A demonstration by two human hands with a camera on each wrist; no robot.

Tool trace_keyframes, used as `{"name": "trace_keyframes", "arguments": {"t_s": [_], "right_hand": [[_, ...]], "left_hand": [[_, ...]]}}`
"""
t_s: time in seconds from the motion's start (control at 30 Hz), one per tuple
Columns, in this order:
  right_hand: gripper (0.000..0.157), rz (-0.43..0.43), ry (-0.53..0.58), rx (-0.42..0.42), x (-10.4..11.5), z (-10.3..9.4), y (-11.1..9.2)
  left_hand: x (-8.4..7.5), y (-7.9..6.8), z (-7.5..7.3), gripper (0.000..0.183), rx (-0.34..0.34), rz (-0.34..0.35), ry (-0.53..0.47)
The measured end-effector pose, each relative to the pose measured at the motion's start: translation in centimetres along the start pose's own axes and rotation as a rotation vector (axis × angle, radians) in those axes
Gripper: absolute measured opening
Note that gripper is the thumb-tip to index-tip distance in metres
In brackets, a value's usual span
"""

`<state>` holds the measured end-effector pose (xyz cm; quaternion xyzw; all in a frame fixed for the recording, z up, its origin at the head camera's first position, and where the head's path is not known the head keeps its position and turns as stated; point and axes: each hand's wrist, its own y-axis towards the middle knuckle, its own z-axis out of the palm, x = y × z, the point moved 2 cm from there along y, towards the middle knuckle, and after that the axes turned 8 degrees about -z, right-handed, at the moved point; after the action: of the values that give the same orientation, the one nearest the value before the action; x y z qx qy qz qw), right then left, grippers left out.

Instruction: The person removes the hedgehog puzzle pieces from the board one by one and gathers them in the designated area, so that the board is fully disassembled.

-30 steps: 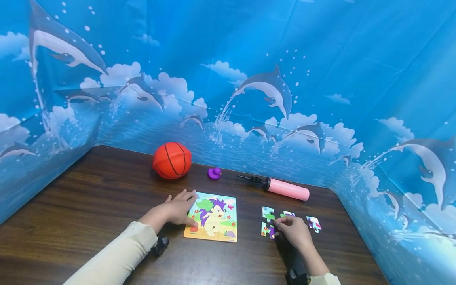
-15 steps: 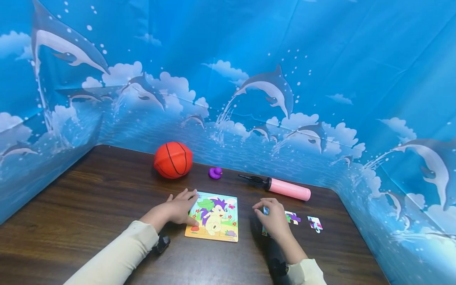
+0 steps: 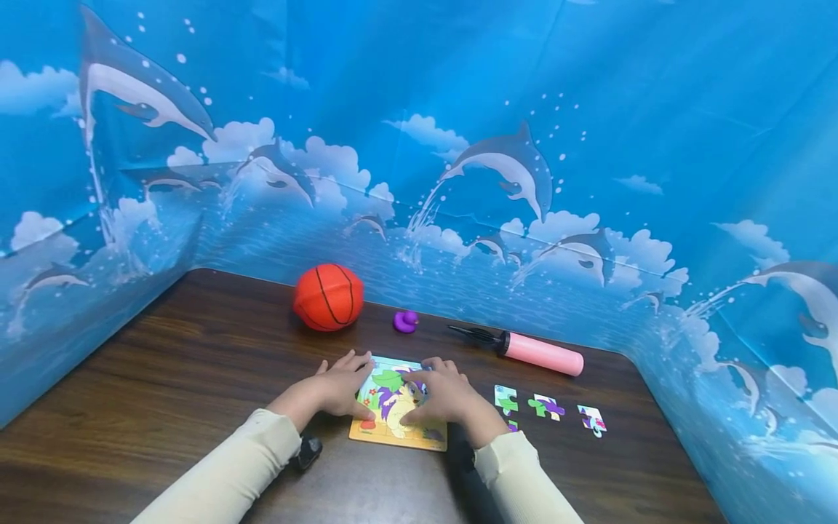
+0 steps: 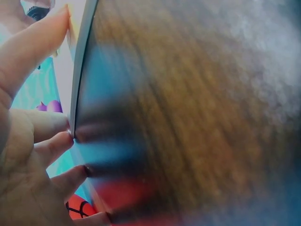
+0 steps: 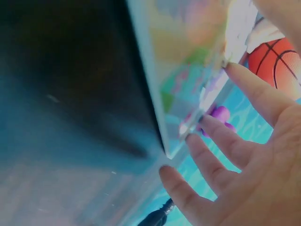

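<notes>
A square picture puzzle point(image 3: 396, 431) of a purple-haired hedgehog lies flat on the table. Along its left edge sits my left hand point(image 3: 337, 391), fingers spread, thumb on the lower left part. My right hand point(image 3: 452, 397) reaches over the right part of the picture and hides much of it. Seen from the right wrist, its fingertips touch the puzzle point(image 5: 183, 70) with the fingers stretched apart; no lifted piece shows. Right of this hand lie loose jigsaw pieces: a green one point(image 3: 505, 399), a green and purple one point(image 3: 547, 407), a pink and white one point(image 3: 592, 420) and another point(image 3: 513, 426), mostly hidden.
Behind the puzzle stand a red ball point(image 3: 329, 297) with black lines and a purple toy duck point(image 3: 405, 322). A pink hand pump point(image 3: 543, 354) with a black nozzle lies at the back right. A blue dolphin-print backdrop point(image 3: 419, 182) borders the dark wooden table point(image 3: 164, 364).
From the loose pieces, my right hand has moved left onto the puzzle, its fingers spreading. The left hand stays at the left edge. The head view has shifted slightly.
</notes>
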<state>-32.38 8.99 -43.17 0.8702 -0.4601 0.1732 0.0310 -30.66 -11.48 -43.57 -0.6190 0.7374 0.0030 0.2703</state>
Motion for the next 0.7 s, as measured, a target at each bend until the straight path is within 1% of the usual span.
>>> {"name": "trace_keyframes", "arguments": {"t_s": [0.13,0.43,0.63,0.7], "right_hand": [[0.064,-0.006,-0.041,0.024,0.14,-0.44,0.31],[0.06,0.023,-0.023,0.017,0.28,-0.87,0.59],[0.06,0.003,-0.059,-0.038,0.51,-0.7,0.39],[0.061,0.003,-0.032,-0.051,0.66,-0.57,0.34]], "left_hand": [[-0.13,-0.06,-0.07,0.094,0.001,-0.008,-0.001],[-0.08,0.02,-0.06,0.095,-0.002,-0.016,-0.003],[0.03,0.04,0.03,0.093,0.008,-0.02,-0.005],[0.09,0.11,0.06,0.093,0.014,-0.021,-0.002]]}}
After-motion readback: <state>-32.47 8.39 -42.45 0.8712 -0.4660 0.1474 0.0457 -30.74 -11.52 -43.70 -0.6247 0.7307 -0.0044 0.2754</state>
